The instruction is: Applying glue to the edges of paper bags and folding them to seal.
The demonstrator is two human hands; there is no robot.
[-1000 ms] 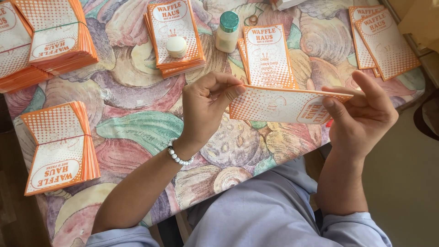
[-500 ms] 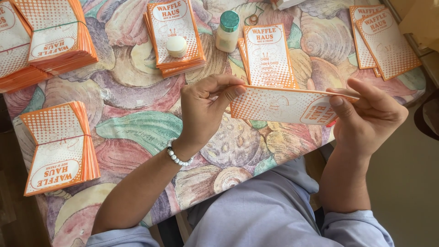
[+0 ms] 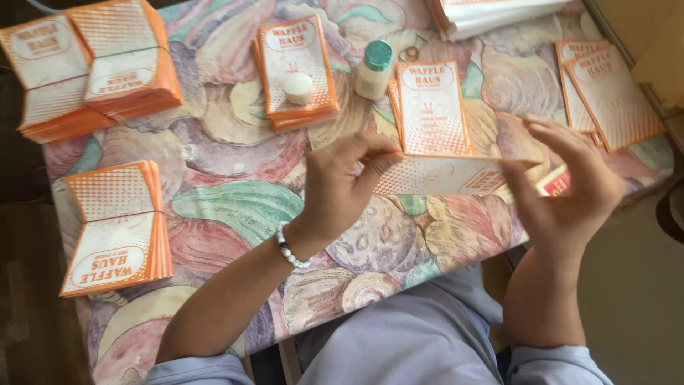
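My left hand point(image 3: 340, 187) pinches the left end of a flat orange-and-white paper sleeve point(image 3: 442, 175) held above the table. My right hand point(image 3: 573, 189) grips its right end, fingers spread along the top edge. The sleeve lies nearly level between both hands. A white bead bracelet point(image 3: 291, 247) circles my left wrist. Just beyond the sleeve, a small stack of the same printed sleeves point(image 3: 432, 107) lies on the table.
A shell-patterned tablecloth point(image 3: 235, 207) covers the table. Banded stacks of sleeves sit at the far left point(image 3: 85, 68) and near left point(image 3: 117, 228). Another stack point(image 3: 296, 71) carries a white cap point(image 3: 298, 87). A green-capped bottle point(image 3: 374, 70) stands beside it. Loose sleeves point(image 3: 613, 93) lie at right.
Both hands have lifted the sleeve slightly and turned it nearer to level. My right fingers have opened out along its top edge.
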